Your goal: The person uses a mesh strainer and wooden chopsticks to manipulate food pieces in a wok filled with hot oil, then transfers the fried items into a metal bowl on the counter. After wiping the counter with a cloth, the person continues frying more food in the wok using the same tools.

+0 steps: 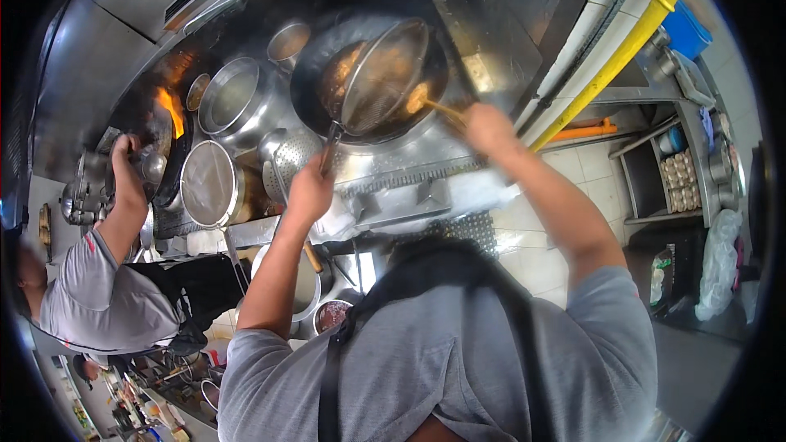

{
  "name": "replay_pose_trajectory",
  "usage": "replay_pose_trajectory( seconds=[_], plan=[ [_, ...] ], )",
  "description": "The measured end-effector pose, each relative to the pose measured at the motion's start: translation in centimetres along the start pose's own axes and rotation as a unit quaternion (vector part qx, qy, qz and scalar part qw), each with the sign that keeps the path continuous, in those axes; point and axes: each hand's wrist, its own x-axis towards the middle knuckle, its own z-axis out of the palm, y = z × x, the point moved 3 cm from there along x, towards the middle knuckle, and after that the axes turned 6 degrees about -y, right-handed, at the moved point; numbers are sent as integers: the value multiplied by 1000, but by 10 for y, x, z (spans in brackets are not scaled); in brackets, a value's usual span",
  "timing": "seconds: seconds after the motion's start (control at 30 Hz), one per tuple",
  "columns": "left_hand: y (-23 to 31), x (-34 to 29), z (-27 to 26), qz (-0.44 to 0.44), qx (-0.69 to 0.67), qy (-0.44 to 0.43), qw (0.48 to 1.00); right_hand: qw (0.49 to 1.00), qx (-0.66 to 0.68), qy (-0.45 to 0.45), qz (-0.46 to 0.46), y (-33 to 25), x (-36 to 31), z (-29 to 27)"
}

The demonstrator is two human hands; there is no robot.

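Left hand [311,192], center of frame: fingers wrapped round the mesh strainer [378,86] by its handle, mesh over the dark wok [308,74], upper center. Right hand [489,129], right of center: fingers closed on long sticks [446,110] (exact grip blurred), tips at a golden food piece [417,99]. Flame [171,110], upper left.

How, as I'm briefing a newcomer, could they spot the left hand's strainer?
Find the large dark wok, upper centre. Over it slants a round wire-mesh strainer, its handle in the left hand. Unlike the perforated scoop and round mesh sieve at lower left, it is hand-held.
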Motion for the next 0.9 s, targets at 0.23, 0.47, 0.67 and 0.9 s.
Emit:
replay_pose_trajectory(
  seconds=[0.23, 0.47, 0.67, 0.9],
  plan=[
    [10, -7, -23, 1, 3, -66, 998, 999, 11, 17, -43, -25, -16, -15],
    [-11, 3, -8, -15, 77, -47, 996, 995, -86, 36, -42, -6, -85, -67],
    [-13, 9, -31, -21, 59, -7, 998, 992, -112, 53, -26, 6, -84, -98],
    [-66, 82, -63, -89, 141, 96, 981, 996, -55, 68, -4, -6, 11, -52]
  ],
)
